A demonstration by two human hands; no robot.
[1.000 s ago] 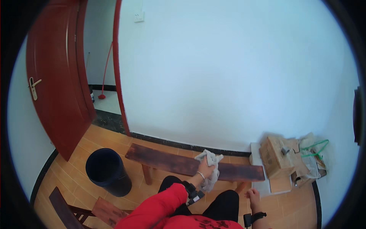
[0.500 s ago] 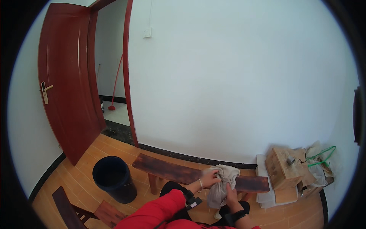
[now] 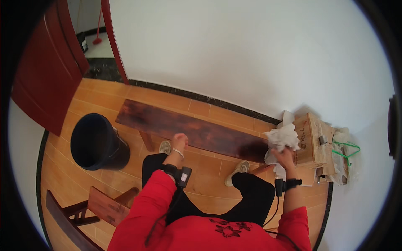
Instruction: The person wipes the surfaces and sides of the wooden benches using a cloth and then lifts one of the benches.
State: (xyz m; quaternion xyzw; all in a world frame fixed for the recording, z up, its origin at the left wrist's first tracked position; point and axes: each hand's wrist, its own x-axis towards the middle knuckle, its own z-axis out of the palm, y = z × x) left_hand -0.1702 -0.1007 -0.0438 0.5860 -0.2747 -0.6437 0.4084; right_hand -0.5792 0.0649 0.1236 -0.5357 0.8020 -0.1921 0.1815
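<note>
A long dark-brown wooden bench (image 3: pixel 188 127) runs in front of me along the wall, its surface mottled with darker patches. My right hand (image 3: pixel 285 159) grips a crumpled off-white cloth (image 3: pixel 282 137) at the bench's right end, with part of the cloth hanging down beside the edge. By the near edge of the bench, left of its middle, my left hand (image 3: pixel 181 140) is curled closed. I see nothing in those fingers, and the cloth is well away from them.
A dark blue bucket (image 3: pixel 94 144) stands on the tiled floor at left. Cardboard boxes (image 3: pixel 307 140) and plastic bags (image 3: pixel 343 152) are piled beyond the bench's right end. Wooden furniture (image 3: pixel 106 205) lies at lower left. A red door (image 3: pixel 48 75) stands ajar.
My left hand has come off the cloth and moved left. The right hand has carried the cloth to the bench's right end. The view has tilted down.
</note>
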